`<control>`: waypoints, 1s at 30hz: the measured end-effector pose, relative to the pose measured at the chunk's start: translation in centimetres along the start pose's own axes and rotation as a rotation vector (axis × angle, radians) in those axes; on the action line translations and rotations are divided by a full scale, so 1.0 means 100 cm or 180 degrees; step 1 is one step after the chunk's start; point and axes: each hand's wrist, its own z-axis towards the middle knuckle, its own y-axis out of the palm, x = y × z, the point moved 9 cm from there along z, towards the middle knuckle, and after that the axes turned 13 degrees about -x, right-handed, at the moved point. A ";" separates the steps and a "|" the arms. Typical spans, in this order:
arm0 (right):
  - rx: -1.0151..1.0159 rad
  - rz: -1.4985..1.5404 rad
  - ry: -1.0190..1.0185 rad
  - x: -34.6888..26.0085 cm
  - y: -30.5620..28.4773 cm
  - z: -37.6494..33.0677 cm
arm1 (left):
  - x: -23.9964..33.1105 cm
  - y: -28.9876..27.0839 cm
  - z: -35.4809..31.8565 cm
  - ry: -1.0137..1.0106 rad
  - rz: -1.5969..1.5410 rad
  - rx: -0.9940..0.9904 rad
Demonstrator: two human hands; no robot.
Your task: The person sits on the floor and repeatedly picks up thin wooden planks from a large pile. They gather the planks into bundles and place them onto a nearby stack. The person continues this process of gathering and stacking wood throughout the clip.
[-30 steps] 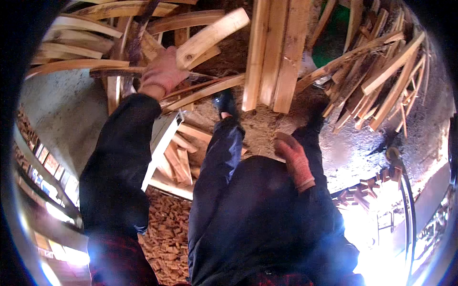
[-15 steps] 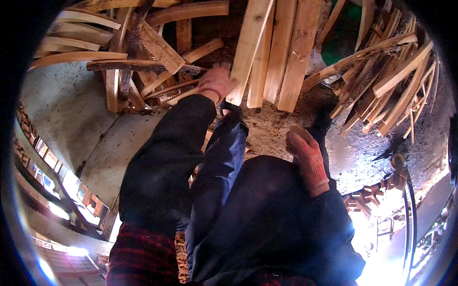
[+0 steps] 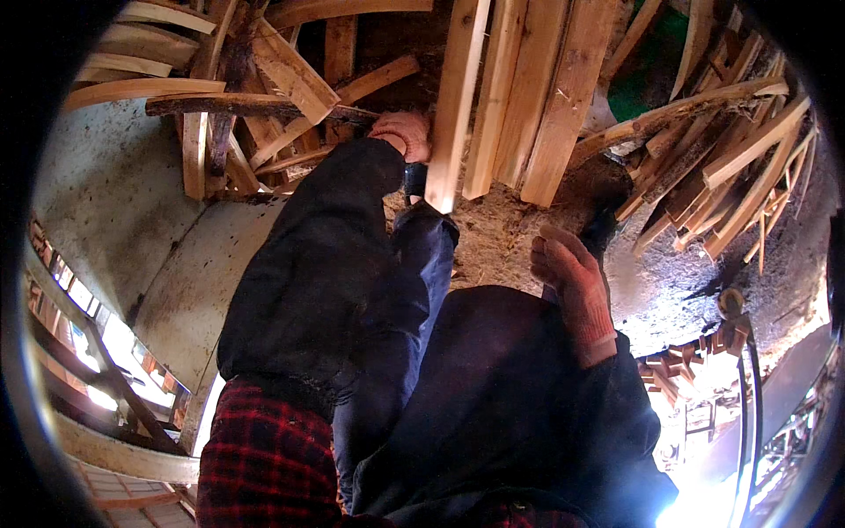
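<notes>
**Wood slats at the pile, left hand now on the upright board**

Wooden boards fill the top of the view, from ten o'clock round to two. The left hand [image 3: 403,134], in an orange-pink glove, sits at about twelve o'clock, against the left edge of a long pale board [image 3: 458,97] that stands nearly straight up the frame. Its fingers curl toward that board, though I cannot tell whether they truly grip it or only rest beside it (the dark sleeve hides the palm). A second ago this hand was farther left, at eleven o'clock, holding a short slat out over the heap; half a second ago it had swung in toward the boards, and now it lies closer to them, with the short slat gone from it.

The right hand [image 3: 572,286], gloved the same, hangs at about three o'clock of centre, holding nothing, fingers loosely together and slightly bent. It sits a little higher and nearer the boards than before.

Three more planks [image 3: 537,97] lean just right of the pale board. A loose heap of slats [image 3: 255,97] sprawls at ten to eleven o'clock, another heap of thin sticks [image 3: 731,150] at two. The ground [image 3: 669,282] is rough, grey-brown earth or concrete, dusted with sawdust. A pale curved wall [image 3: 114,220] lies at nine o'clock, and bright daylight glares at five.
</notes>
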 end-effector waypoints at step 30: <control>-0.0123 -0.0407 -0.0237 -0.011 -0.013 -0.005 | -0.049 -0.037 -0.164 -0.0010 -0.2894 0.1567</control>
